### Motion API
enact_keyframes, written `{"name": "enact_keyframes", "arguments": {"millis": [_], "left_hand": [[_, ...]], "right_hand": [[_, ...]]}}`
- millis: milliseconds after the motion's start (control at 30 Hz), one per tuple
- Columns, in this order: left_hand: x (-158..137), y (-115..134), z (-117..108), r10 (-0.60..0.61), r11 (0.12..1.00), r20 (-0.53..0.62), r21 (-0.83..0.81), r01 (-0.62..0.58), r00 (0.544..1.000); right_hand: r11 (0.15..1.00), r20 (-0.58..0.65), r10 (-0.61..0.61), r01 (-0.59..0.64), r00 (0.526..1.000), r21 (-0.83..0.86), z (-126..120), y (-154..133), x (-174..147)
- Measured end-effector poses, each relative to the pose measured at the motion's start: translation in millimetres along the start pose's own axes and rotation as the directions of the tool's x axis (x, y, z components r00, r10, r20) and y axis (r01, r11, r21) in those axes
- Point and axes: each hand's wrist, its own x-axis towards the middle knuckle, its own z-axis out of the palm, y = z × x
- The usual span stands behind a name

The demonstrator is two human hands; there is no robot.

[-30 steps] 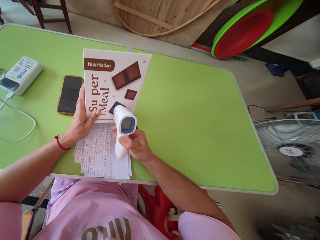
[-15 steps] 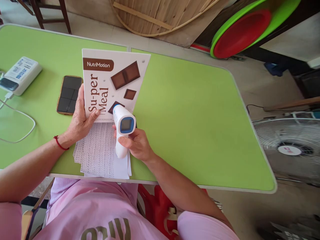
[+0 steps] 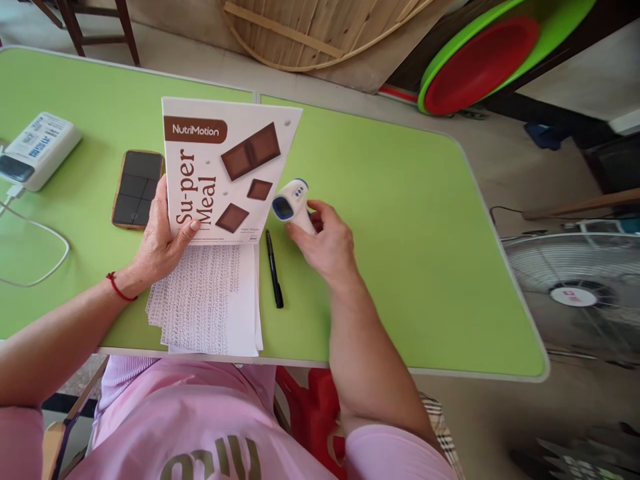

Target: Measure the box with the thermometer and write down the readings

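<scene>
My left hand (image 3: 167,230) grips the lower left edge of a white and brown NutriMotion box (image 3: 240,160), its thumb across the front. The box is held up, its printed face toward me. My right hand (image 3: 330,240) is wrapped around the handle of a white and blue infrared thermometer (image 3: 295,200), just right of the box. Under the box lies a stack of handwritten paper sheets (image 3: 205,300), partly covered by it. A black pen (image 3: 273,270) rests on the table between the sheets and my right hand.
On the green table (image 3: 410,267), a phone (image 3: 137,190) lies left of the box. A white power bank (image 3: 40,150) with a cable (image 3: 55,233) sits farther left. A fan (image 3: 575,287) stands beyond the right edge, and red and green basins (image 3: 483,67) lean at the back.
My right hand has moved right and away from me, carrying the thermometer from in front of the box to beside it. The pen now shows fully. The left hand and box stay put.
</scene>
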Motion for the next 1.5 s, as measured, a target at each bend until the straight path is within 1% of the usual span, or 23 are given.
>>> {"name": "enact_keyframes", "arguments": {"millis": [67, 167, 233, 300, 367, 400, 467, 533, 567, 633, 700, 767, 867, 967, 1167, 1300, 1400, 1433, 1500], "left_hand": [[0.8, 3.7, -0.9, -0.01, 0.999, 0.014, 0.032, 0.009, 1.0], [1.2, 8.6, -1.3, -0.033, 0.995, 0.02, 0.093, 0.031, 0.999], [0.4, 10.7, -1.2, -0.048, 0.991, 0.017, 0.126, 0.046, 0.999], [-0.8, 11.8, -1.2, -0.052, 0.985, 0.006, 0.163, 0.05, 0.999], [-2.1, 12.7, -1.2, -0.047, 0.976, -0.016, 0.211, 0.049, 0.999], [-2.6, 13.3, -1.1, -0.044, 0.971, -0.029, 0.236, 0.05, 0.999], [-3.4, 15.0, -0.9, -0.047, 0.962, -0.053, 0.267, 0.059, 0.998], [-4.0, 17.1, -0.2, -0.058, 0.96, -0.066, 0.27, 0.074, 0.996], [-4.3, 18.2, 0.5, -0.063, 0.961, -0.068, 0.264, 0.079, 0.996], [-5.1, 19.8, 2.5, -0.066, 0.964, -0.067, 0.253, 0.081, 0.996], [-5.7, 20.9, 4.9, -0.053, 0.965, -0.061, 0.252, 0.066, 0.997], [-6.1, 21.5, 7.2, -0.014, 0.965, -0.044, 0.263, 0.025, 0.999], [-5.9, 21.2, 9.2, 0.048, 0.958, -0.019, 0.285, -0.04, 0.999], [-5.4, 18.9, 9.2, 0.076, 0.949, -0.012, 0.309, -0.069, 0.997], [-6.2, 15.7, 10.3, 0.13, 0.93, -0.008, 0.347, -0.119, 0.991], [-6.5, 15.9, 11.6, 0.115, 0.931, -0.008, 0.35, -0.105, 0.993], [-4.9, 15.9, 10.4, 0.094, 0.935, -0.012, 0.344, -0.084, 0.996], [-4.1, 16.4, 9.4, 0.089, 0.938, -0.013, 0.339, -0.08, 0.996], [-2.0, 18.3, 6.4, 0.069, 0.945, 0.0, 0.319, -0.065, 0.998]], "right_hand": [[0.997, 0.052, 0.052, -0.049, 0.997, -0.061, 4.7, 1.5, 0.7], [0.994, 0.095, 0.055, -0.046, 0.994, -0.101, 9.2, 3.1, 0.4], [0.994, 0.063, -0.006, 0.012, 0.998, -0.105, 9.1, 5.9, 0.7], [0.991, -0.026, -0.119, 0.117, 0.993, -0.07, 7.3, 7.8, 0.0], [0.969, -0.105, -0.244, 0.247, 0.964, 0.021, 5.4, 5.9, -4.0], [0.948, -0.108, -0.295, 0.305, 0.949, 0.09, 5.1, 2.9, -7.7], [0.889, -0.03, -0.39, 0.384, 0.92, 0.248, 6.7, -6.0, -18.1], [0.833, 0.079, -0.481, 0.427, 0.873, 0.351, 10.9, -16.5, -29.8], [0.814, 0.11, -0.521, 0.454, 0.846, 0.362, 13.4, -21.1, -35.0], [0.785, 0.127, -0.584, 0.519, 0.802, 0.338, 18.0, -27.3, -42.4], [0.767, 0.112, -0.618, 0.566, 0.778, 0.303, 20.5, -29.1, -45.0], [0.756, 0.092, -0.632, 0.587, 0.769, 0.29, 21.1, -27.8, -44.2], [0.738, 0.045, -0.646, 0.609, 0.762, 0.292, 20.6, -24.6, -41.4], [0.729, -0.007, -0.646, 0.62, 0.763, 0.291, 20.1, -23.2, -40.6], [0.752, -0.054, -0.602, 0.589, 0.796, 0.296, 18.4, -26.3, -42.2], [0.778, -0.055, -0.571, 0.562, 0.819, 0.282, 14.0, -31.4, -41.3], [0.809, -0.009, -0.551, 0.537, 0.834, 0.241, 3.8, -37.0, -38.5], [0.831, 0.037, -0.534, 0.517, 0.845, 0.206, -0.8, -38.8, -37.4], [0.895, 0.196, -0.446, 0.439, 0.873, 0.081, -9.6, -41.2, -35.8]]}}
